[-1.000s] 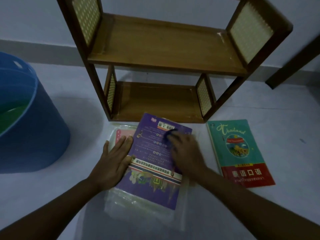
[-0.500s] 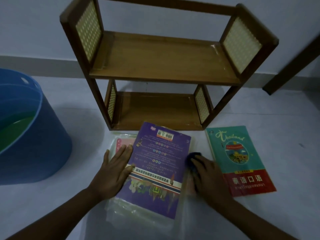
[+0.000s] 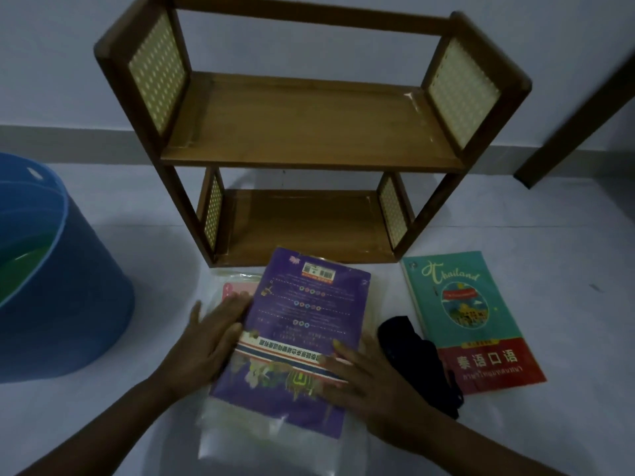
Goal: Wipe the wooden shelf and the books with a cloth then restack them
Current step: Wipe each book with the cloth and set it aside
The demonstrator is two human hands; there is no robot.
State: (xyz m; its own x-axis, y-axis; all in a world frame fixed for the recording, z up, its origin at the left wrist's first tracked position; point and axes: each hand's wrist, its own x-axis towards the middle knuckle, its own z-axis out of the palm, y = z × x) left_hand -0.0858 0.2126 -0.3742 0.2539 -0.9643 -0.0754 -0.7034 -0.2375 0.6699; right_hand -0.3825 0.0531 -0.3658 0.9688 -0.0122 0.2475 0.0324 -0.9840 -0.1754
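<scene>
We hold the purple book [image 3: 302, 334] flat between both open palms, left hand [image 3: 209, 341] and right hand [image 3: 371, 383]; its long axis runs near-to-far toward the shelf [image 3: 309, 132] (cloth [image 3: 412, 359] lies just right)

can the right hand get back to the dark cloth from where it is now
Probably yes. The dark cloth lies loose on the floor between the purple book and the Thailand book, just beside the right hand, which rests flat on the purple book. Nothing covers the cloth.

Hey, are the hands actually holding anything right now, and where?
Nothing is gripped. The left hand rests flat on the purple book's left edge, the right hand flat on its lower right.
</scene>
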